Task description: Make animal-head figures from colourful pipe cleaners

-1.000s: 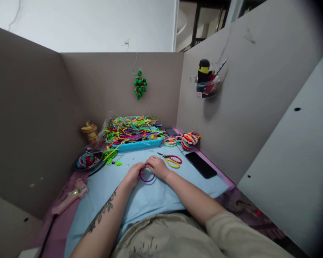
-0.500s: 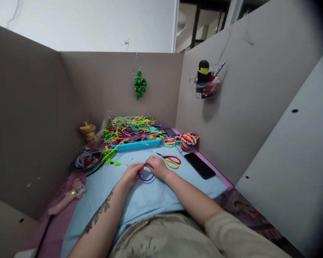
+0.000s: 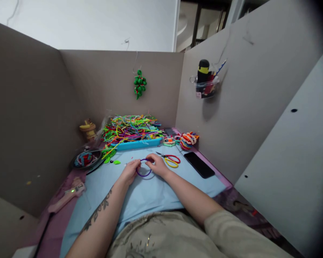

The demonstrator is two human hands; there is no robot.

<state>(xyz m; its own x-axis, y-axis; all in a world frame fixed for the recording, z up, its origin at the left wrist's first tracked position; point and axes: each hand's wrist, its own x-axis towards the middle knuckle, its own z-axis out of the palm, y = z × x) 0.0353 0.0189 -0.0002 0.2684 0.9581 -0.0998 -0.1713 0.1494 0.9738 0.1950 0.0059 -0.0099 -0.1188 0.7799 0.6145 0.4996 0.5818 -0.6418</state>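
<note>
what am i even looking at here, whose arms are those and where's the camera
The camera sits on a person's head, looking forward and down, so the two bare arms are that person's own. The left hand and right hand together pinch a purple pipe-cleaner loop over a light blue mat. Nearby lie red-and-yellow-handled scissors, a black phone and a blue tray of mixed coloured pipe cleaners. A pink glue gun lies at the left. Grey-brown panels wall in the desk.

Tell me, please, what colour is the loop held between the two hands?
Purple; the loop shows in the head view, pinched by the left hand and right hand.
</note>
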